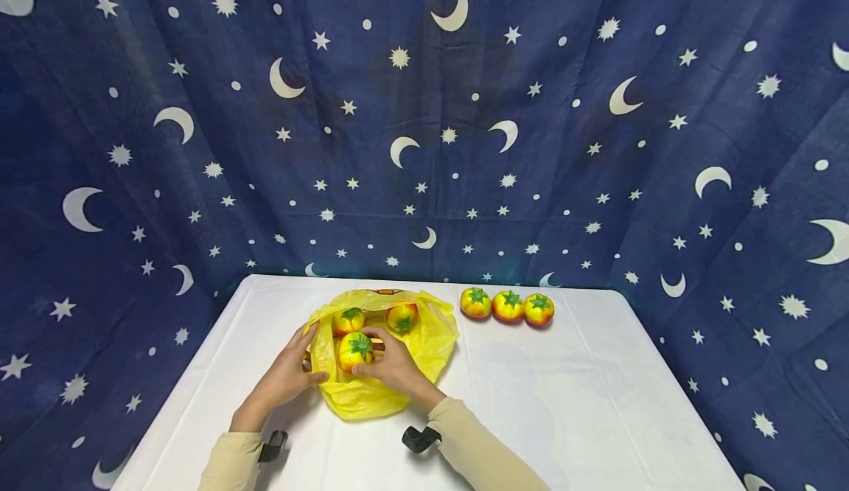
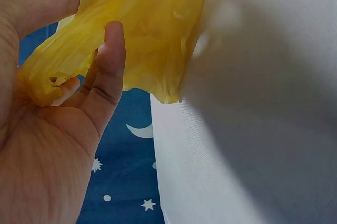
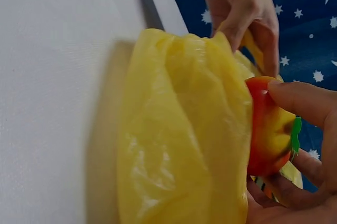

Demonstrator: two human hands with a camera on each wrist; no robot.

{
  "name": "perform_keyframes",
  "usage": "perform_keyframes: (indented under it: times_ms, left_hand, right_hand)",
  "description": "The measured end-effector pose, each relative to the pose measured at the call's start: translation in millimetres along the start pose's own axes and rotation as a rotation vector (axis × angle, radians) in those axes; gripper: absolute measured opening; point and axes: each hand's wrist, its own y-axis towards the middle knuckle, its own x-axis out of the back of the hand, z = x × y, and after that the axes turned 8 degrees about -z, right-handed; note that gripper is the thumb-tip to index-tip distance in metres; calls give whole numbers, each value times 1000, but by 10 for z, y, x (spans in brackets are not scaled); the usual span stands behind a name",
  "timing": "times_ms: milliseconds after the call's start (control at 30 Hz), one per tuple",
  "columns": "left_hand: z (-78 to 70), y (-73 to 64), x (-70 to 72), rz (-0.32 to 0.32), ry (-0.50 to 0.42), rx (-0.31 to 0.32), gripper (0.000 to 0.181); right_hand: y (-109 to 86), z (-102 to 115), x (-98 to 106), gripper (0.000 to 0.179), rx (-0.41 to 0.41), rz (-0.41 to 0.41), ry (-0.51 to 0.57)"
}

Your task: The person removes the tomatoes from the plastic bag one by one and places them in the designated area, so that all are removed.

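Observation:
A yellow plastic bag (image 1: 361, 404) lies on the table with its mouth open toward me. My left hand (image 1: 287, 374) grips the bag's left edge; the left wrist view shows the bag's plastic (image 2: 158, 29) between thumb and fingers. In my right hand (image 1: 399, 367) is a yellow-red persimmon (image 1: 354, 352) with a green leafy cap, held at the bag's mouth. The right wrist view shows thumb and fingers around that persimmon (image 3: 267, 132), beside the bag's rim. Behind it inside the bag are two more persimmons, one at left (image 1: 348, 321) and one at right (image 1: 402, 318).
Three persimmons stand in a row right of the bag: a left one (image 1: 475, 303), a middle one (image 1: 508, 306) and a right one (image 1: 539, 310). All rest on a white-covered table (image 1: 570, 410). A dark blue curtain (image 1: 371, 203) with moons and stars hangs behind.

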Motion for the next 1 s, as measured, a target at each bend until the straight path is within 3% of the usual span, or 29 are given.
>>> perform_keyframes:
  times_ms: [333,1000]
  left_hand:
    - [-10,0,0,-6,6,0,100]
    - [-9,15,-1,17,24,39,102]
  right_hand:
    - [-57,206,202,65,32,29,57]
    - [-170,506,616,68,111,-57,65]
